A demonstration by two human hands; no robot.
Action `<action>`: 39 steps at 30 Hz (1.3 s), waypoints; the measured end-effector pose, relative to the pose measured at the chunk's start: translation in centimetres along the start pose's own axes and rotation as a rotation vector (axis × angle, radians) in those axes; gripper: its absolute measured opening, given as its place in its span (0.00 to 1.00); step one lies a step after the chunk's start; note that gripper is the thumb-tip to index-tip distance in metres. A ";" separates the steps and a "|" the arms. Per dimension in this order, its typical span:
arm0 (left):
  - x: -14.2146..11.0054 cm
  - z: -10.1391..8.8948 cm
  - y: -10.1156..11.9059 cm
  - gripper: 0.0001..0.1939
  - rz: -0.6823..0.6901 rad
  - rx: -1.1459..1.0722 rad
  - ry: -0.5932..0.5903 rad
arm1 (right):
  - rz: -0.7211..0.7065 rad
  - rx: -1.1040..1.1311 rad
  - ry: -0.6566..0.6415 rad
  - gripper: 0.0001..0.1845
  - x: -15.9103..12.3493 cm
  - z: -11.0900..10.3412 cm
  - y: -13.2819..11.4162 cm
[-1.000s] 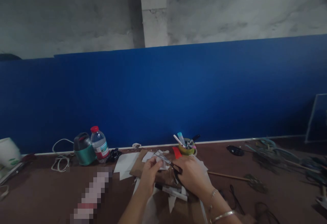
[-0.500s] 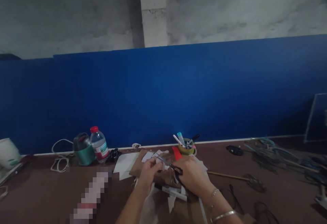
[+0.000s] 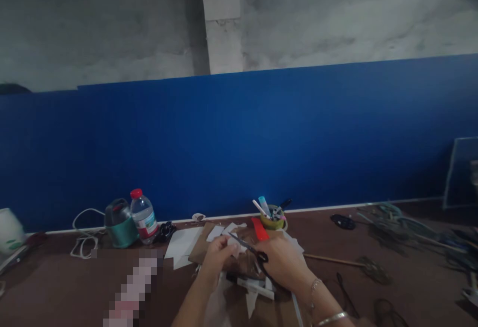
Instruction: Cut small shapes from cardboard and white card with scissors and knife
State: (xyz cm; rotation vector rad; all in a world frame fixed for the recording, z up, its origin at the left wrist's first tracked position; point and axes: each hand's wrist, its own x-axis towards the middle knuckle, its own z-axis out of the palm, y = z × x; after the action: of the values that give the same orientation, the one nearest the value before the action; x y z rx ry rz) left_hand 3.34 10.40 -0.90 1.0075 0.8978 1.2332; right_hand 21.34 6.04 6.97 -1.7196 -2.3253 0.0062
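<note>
My left hand is closed in a pinch on a small white piece of paper. Black-handled scissors are gripped in my right hand, and their blades point up-left and meet the paper. Both hands hover over a brown cardboard sheet strewn with white paper scraps. A red strip lies just beyond my right hand. A white marker-like bar lies under my hands.
A cup of pens stands by the blue wall. At the left stand a water bottle, a teal jug, white cable and a white cup. Dark cords and tools lie on the brown table to the right.
The scissors and paper have shifted slightly lower and left with my hands. The view has tilted a little; the bottle and jug sit lower in the picture.
</note>
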 end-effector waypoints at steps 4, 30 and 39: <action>0.3 -0.1 -0.2 0.16 0.051 -0.001 0.047 | 0.092 0.106 0.001 0.06 0.0 -0.3 -0.5; -0.7 2.2 -1.8 0.18 -0.031 -0.271 0.129 | 0.243 0.502 -0.019 0.08 0.8 4.6 -2.0; -0.5 1.9 -2.3 0.17 0.005 -0.252 0.082 | 0.254 0.740 -0.106 0.14 1.0 6.0 -2.0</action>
State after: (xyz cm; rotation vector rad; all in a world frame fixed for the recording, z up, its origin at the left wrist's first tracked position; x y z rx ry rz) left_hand 5.81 9.60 -2.47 0.7637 0.7796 1.3616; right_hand 17.98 7.27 1.62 -1.6000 -1.7887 0.8965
